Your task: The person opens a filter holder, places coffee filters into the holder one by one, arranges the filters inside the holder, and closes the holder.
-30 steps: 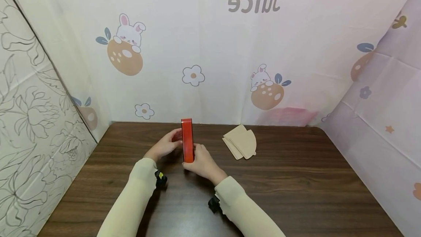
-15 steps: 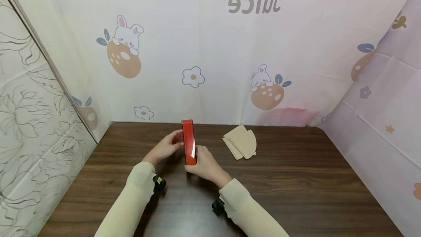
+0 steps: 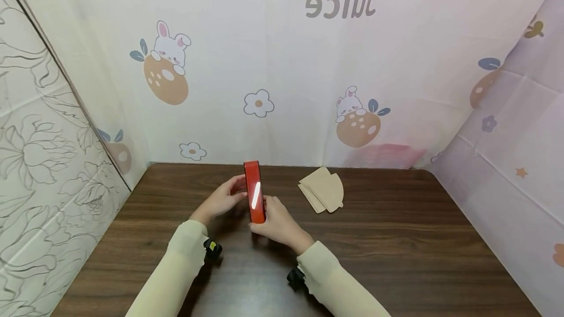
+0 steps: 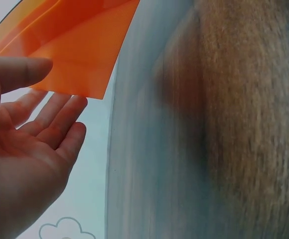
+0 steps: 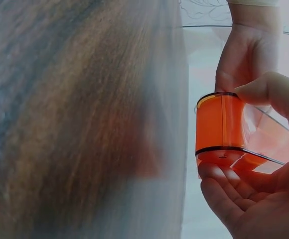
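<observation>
A narrow red-orange, see-through plastic holder (image 3: 255, 194) with dark edges is held tilted above the middle of the table. My right hand (image 3: 278, 219) grips its near end, the thumb on one side and the fingers on the other, as the right wrist view also shows around the curved end of the holder (image 5: 219, 124). At the far left side, my left hand (image 3: 222, 197) holds it between thumb and fingers; in the left wrist view the thumb overlaps the orange panel (image 4: 79, 74) and the fingertips meet its lower edge. Part of the left fingers is hidden behind the holder.
Several tan, fan-shaped paper coffee filters (image 3: 323, 191) lie overlapping at the back of the brown wooden table (image 3: 396, 238), right of the hands. A printed curtain (image 3: 291, 62) hangs just behind the table's back edge, with more cloth at both sides.
The holder has shifted slightly right and towards me, and it leans a little more. Both hands have moved with it, keeping their hold. The filters have not moved.
</observation>
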Demonstrator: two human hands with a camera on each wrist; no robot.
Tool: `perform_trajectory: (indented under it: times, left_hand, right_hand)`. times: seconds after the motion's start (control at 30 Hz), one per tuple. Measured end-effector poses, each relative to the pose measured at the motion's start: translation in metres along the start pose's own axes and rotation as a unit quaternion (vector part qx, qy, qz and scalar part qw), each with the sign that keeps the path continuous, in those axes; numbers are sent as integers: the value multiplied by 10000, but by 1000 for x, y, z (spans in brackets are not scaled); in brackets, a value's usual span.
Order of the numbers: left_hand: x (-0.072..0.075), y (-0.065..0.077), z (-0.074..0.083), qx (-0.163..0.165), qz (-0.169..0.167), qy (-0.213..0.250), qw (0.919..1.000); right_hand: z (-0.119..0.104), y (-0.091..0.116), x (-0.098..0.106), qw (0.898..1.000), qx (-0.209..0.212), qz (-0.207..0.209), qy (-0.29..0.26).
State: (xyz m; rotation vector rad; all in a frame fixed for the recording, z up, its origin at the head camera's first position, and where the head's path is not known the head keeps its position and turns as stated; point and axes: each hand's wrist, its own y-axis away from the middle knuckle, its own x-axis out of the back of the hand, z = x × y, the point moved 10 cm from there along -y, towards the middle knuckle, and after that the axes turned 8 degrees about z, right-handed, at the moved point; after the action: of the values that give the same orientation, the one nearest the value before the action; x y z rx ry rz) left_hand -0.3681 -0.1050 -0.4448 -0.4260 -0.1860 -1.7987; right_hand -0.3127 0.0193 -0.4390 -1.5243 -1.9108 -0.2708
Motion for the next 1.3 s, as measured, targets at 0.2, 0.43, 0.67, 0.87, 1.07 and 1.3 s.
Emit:
perform_trajectory:
  times: [0.2,0.43,0.67,0.87,1.07,1.3]
  left_hand:
    - [0,2,-1,10,69,-71,10000]
    - [-1,5,4,19,113,-92,9999]
    - [0,9,5,26,179,-174,9997]
    - [0,14,7,59,287,-221,9993]
    - [1,18,9,82,412,-344,9985]
    - [2,25,11,110,641,-461,9968]
  right_hand:
    - [-1,2,3,9999,46,-41,110]
    - [1,4,6,9998,98,-150,62]
    - [3,9,10,9995,217,-184,133]
    - [5,12,14,9992,273,-261,149]
    - [6,15,19,9986,280,-429,154]
    - [12,19,26,9966,207,-792,128]
